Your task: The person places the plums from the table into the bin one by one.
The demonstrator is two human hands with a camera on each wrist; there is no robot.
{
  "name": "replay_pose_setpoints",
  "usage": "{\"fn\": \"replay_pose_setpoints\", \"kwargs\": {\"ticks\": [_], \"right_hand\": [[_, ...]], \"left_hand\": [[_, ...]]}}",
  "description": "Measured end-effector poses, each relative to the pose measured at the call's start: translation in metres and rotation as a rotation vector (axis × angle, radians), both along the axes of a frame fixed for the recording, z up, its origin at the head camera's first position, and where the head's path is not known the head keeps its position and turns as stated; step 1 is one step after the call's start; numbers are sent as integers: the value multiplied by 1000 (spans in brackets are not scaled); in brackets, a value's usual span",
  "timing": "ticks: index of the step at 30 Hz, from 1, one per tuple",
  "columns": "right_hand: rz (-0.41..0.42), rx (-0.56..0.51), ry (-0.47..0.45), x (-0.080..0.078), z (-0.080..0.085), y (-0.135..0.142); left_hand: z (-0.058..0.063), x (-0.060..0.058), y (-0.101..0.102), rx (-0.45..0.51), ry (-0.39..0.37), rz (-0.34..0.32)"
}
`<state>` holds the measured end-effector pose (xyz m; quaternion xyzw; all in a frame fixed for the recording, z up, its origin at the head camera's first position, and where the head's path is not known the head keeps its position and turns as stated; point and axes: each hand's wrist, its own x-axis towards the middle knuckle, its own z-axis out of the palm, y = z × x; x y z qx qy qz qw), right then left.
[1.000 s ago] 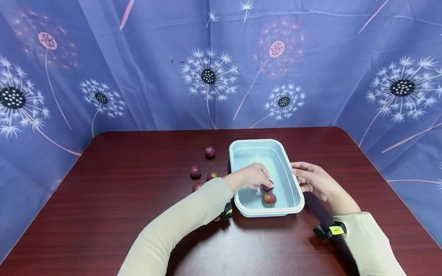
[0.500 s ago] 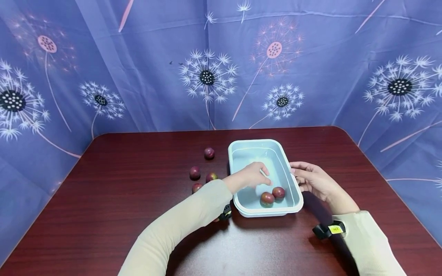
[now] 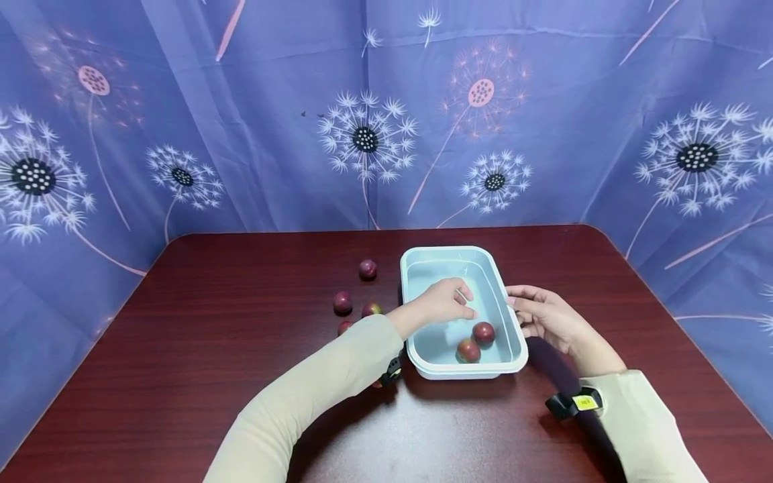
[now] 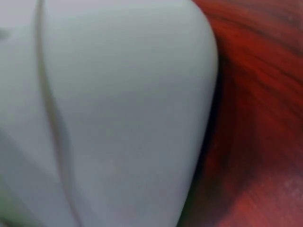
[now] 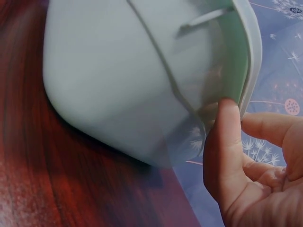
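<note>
A pale blue plastic basin (image 3: 423, 369) stands on the table, with one plum (image 3: 468, 350) and a second plum (image 3: 483, 333) side by side on its floor. My left hand (image 3: 443, 302) hangs inside the basin above and left of these plums, its fingers loosely bent, with nothing between thumb and fingertips. At the basin's right side, my right hand (image 3: 546, 314) pinches the rim; the right wrist view shows the thumb (image 5: 228, 132) against the basin's wall (image 5: 113, 80) under the rim. In the left wrist view only the basin's outside (image 4: 128, 113) shows, blurred.
Left of the basin lie several more plums: a far plum (image 3: 368, 269), a left plum (image 3: 342, 302), a yellow-tinged plum (image 3: 371, 309) and others partly hidden by my left sleeve (image 3: 338, 369). A blue dandelion-print cloth (image 3: 272, 134) hangs behind the dark red table (image 3: 181, 376).
A second ago my left hand was on a plum in the basin. It has let go and drawn slightly back; the plum rolled right and settled beside the other. My right hand kept its grip.
</note>
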<state>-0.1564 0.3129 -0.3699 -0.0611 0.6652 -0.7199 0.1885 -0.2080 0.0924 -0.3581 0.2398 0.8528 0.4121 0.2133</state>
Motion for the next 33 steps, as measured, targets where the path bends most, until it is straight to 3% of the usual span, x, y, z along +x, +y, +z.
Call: {"fn": "replay_pose_setpoints", "kwargs": {"ticks": [17,22,27,33], "right_hand": [[-12,15,10,4,1,-4],[-7,-3,9,7,-2,0],[8,-9,8,6,0,3],[15,60,2,3,4,-1]], "left_hand": [[23,-3,-29,138,191,-37],[32,-6,-45,108,269,-36],[37,-18,-65,52,350,3],[38,-27,-92,-14,375,63]]}}
